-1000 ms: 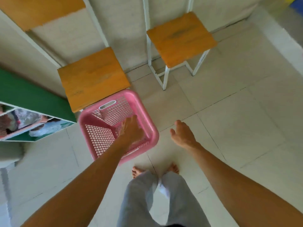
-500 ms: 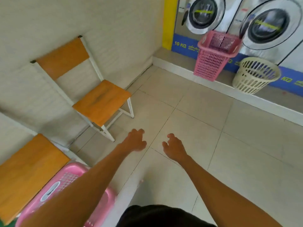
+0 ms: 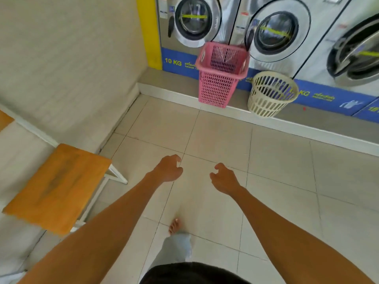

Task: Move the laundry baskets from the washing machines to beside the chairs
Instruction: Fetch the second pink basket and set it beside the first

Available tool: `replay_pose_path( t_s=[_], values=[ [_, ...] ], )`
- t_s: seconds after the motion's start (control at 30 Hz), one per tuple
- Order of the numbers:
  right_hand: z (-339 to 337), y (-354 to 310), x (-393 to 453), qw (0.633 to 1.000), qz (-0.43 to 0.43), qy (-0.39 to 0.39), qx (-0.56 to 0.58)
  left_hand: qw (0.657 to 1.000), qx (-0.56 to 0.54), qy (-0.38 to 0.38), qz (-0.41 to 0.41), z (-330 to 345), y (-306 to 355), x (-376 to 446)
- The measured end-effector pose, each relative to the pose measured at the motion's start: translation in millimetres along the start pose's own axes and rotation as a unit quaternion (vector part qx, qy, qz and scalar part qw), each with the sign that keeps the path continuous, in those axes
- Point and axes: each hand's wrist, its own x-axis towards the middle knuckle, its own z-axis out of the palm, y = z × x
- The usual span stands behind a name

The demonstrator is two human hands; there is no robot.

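A tall pink laundry basket [image 3: 220, 78] stands on the raised grey ledge in front of the washing machines [image 3: 195, 21]. To its right on the same ledge sits a round cream basket [image 3: 270, 95]. A wooden chair [image 3: 59, 185] with a white frame is at the left wall. My left hand [image 3: 169, 169] and my right hand [image 3: 222, 178] are stretched out over the tiled floor, well short of the baskets. Both hands hold nothing, with fingers loosely curled and apart.
A white-edged step [image 3: 287, 124] runs along the foot of the ledge. A yellow pillar [image 3: 148, 31] marks the corner by the leftmost machine. My bare foot [image 3: 174, 225] is on the tiles below my hands.
The view has swung from the chairs and the pink basket set down there toward the washing machines. I have come closer to the two baskets on the ledge. Both hands stay empty.
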Motion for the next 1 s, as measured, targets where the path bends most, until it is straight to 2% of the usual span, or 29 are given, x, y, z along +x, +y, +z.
replay_pose_path(
  t_s=[0.13, 0.27, 0.57, 0.7, 1.0],
  values=[
    [-41.4, -16.8, 65.3, 1.000, 0.018, 0.008, 0.000, 0.999, -0.013, 0.024, 0.032, -53.9, 27.6, 76.6],
    [-83.2, -25.9, 123.9, 0.999, 0.035, 0.028, 0.021, 0.998, 0.009, 0.004, 0.060, -97.2, 67.8, 145.9],
    [-162.1, -33.3, 279.0, 0.997, 0.063, 0.034, 0.040, 0.991, 0.045, 0.015, 0.122, -159.2, 160.7, 301.0],
    [-201.4, -36.9, 346.0, 0.999, 0.048, 0.009, 0.018, 0.993, 0.054, 0.016, 0.108, -180.5, 191.3, 365.8],
    [-302.4, -59.4, 484.4, 0.998, 0.061, 0.019, 0.027, 0.998, 0.036, 0.014, 0.040, -234.6, 235.0, 496.5]
  ],
)
